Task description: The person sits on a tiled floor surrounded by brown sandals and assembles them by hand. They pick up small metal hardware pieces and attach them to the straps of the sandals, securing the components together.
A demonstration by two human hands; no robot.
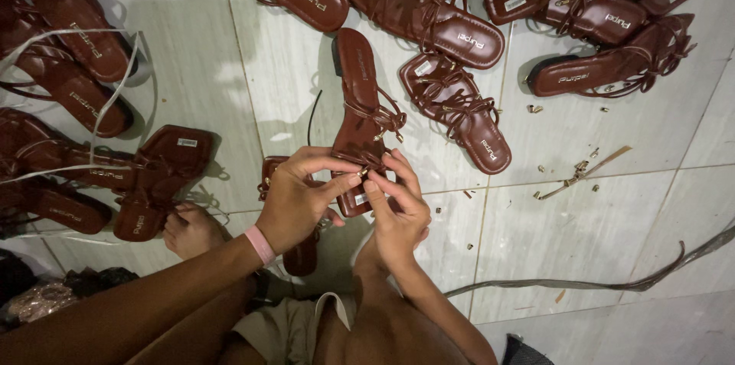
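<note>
Moderately lit, warm in tone, uneven across the frame. Brightest on the pale tiled floor (597, 227) at centre and right; dimmer toward the left edge and bottom corners. Light from above and slightly behind the camera, judging by shadows. Broad soft shadow over the tiles at upper left; short dark shadows under each sandal (455, 109). Faint sheen on the tiles, mild glare on glossy insoles. Sharp focus at centre, on the left hand (295, 200) and right hand (398, 212). Forearms at the bottom edge softer and darker. Wide-angle stretch at the edges, tile seams bowed. Bottom-left corner nearly black, detail lost.
</note>
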